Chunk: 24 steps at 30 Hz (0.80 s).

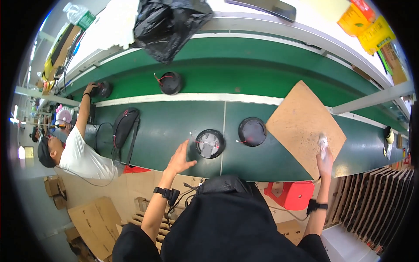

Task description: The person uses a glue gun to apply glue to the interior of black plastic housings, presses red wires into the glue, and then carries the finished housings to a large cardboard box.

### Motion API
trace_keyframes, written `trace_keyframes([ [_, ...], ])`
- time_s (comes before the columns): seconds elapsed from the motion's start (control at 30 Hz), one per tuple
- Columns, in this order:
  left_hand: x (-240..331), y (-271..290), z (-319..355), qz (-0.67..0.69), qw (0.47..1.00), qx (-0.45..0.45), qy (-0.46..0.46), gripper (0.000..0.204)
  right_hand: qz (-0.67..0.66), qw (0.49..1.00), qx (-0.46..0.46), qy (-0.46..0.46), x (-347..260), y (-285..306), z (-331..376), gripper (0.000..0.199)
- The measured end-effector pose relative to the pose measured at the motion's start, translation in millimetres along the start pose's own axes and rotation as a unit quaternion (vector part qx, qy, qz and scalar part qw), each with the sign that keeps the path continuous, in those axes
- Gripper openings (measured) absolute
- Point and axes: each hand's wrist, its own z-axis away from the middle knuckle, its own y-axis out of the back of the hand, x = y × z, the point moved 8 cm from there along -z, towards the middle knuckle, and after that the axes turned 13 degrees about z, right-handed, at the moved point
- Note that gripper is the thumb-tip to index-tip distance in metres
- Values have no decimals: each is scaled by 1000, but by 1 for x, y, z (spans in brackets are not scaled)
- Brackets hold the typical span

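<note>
Left hand (180, 158) spread flat, fingers apart, hovering just off the round black disc (210, 143) at its 2 o'clock, holding nothing. Right hand (324, 160) closed around a small clear wrapped bit (323, 142), pinned on the brown board (304, 126), likely to keep both from sliding. Second disc (252, 131) at 1 o'clock of the first, near the board's corner on the green tabletop (174, 122). Farther out at 10 o'clock, a co-worker's hand (90, 88) on another disc (103, 89), a black bag (124, 126) lying between
</note>
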Motion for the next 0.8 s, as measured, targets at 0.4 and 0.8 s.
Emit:
trace_keyframes([
  [0.4,54,-70,-41,-82,991,72,83,139,239,962,21,-131,49,-87,-84,72],
  [0.8,24,-92,42,-4,956,291,-28,123,4,872,-37,489,-330,-138,7,121],
])
